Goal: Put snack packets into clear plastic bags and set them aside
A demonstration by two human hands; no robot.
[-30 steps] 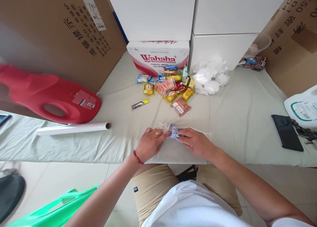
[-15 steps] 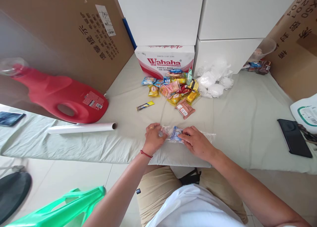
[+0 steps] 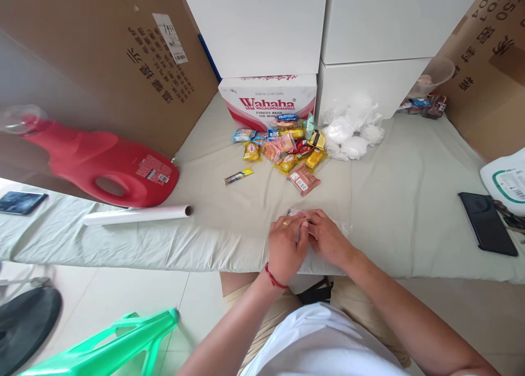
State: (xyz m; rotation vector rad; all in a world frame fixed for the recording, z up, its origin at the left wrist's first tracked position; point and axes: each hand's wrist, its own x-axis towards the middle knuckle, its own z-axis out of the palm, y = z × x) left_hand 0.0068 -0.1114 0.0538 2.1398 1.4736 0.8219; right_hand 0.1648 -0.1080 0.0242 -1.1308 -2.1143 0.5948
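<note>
Close to the table's front edge, my left hand (image 3: 287,240) and my right hand (image 3: 329,237) meet over a crinkled piece of clear plastic film (image 3: 343,226). The left fingers are curled down onto the film, with the thumb against the right fingertips. My right fingers pinch the film from the other side. Whatever the film wraps is mostly covered by my hands. Just beyond them lies a brown snack packet (image 3: 303,179), and farther left a thin yellow-and-dark stick packet (image 3: 238,176).
A pile of wrapped snacks (image 3: 283,146) sits before a Wahaba carton (image 3: 268,99), beside white plastic-wrapped bundles (image 3: 355,138). At left are a red jug (image 3: 110,162) and a white roll (image 3: 137,215). A dark phone (image 3: 488,224) lies right. A green stool (image 3: 106,343) stands below the table.
My left hand has moved right, over the film and against my right hand. The blue packet seen between my hands earlier is now covered. The view has shifted slightly.
</note>
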